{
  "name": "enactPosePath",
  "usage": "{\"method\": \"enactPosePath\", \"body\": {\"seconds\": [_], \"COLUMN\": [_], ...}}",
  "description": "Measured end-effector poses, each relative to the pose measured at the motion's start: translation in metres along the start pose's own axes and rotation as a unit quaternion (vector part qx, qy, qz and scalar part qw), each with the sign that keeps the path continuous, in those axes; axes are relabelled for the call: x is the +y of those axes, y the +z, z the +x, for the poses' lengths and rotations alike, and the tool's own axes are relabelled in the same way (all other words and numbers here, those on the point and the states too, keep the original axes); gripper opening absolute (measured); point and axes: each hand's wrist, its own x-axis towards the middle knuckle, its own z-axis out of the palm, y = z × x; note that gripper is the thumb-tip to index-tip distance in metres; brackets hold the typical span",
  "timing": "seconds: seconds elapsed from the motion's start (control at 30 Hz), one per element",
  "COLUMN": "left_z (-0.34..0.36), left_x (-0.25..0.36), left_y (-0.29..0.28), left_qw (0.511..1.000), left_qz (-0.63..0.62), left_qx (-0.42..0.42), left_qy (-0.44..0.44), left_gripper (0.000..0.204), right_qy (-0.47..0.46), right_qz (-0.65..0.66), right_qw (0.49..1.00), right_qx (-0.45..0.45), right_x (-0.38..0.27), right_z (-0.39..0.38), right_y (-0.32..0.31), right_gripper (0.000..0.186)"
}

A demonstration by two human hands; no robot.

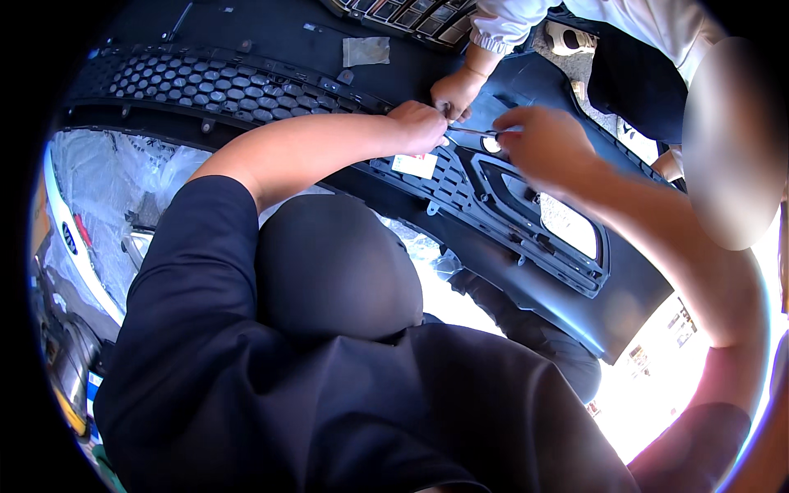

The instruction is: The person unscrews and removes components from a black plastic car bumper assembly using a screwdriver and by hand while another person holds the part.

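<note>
Grip, head view: left hand is curled shut, fingertips pinching one end of a thin metal tool and resting against the inner face of the dark car bumper. Right hand is also pressed together, holding the other end of the same tool near a small round opening in the bumper. The tool lies nearly level between the two hands, just above a black plastic bracket frame that rings a rectangular cutout. A white label sits on the bumper just below the left hand. A honeycomb grille runs along the bumper's upper left part. A co-worker's hand, coming from a white sleeve, touches the bumper edge just behind the left hand. Clear plastic sheeting shows at left, beneath the bumper. Judgement: the step in hand looks like working a fastener or clip at the round opening. To do it well, keep the tool steady and level with both hands, keep the left hand braced on the bumper, and apply gentle force so the tip does not slip toward the co-worker's fingers or scratch the plastic.
</note>
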Motion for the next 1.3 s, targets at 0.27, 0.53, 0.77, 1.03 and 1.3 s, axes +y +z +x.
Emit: {"method": "enactPosePath", "body": {"seconds": [0.27,0.53,0.77,1.03,1.3], "left_z": [-0.004,0.000,-0.002,-0.002,-0.001], "left_x": [0.000,-0.001,0.000,-0.001,0.001], "left_y": [-0.007,-0.002,-0.004,-0.006,-0.006], "left_qw": [1.000,1.000,1.000,1.000,1.000], "left_qz": [-0.005,0.003,-0.006,-0.006,-0.002], "left_qx": [-0.019,-0.001,0.000,-0.004,0.000], "left_qy": [0.003,-0.007,-0.007,-0.008,-0.008], "left_gripper": [0.036,0.038,0.039,0.039,0.039], "right_qy": [-0.164,0.150,-0.237,0.202,-0.208], "right_qz": [-0.192,0.211,-0.290,0.222,-0.337], "right_qw": [0.967,0.966,0.926,0.952,0.918], "right_qx": [0.030,-0.022,0.038,-0.057,0.018], "right_x": [-0.001,-0.001,-0.008,-0.007,-0.011], "right_z": [-0.010,0.011,-0.015,0.006,-0.017], "right_y": [-0.007,0.001,-0.008,-0.011,0.003], "right_gripper": [0.024,0.022,0.020,0.027,0.015]}}
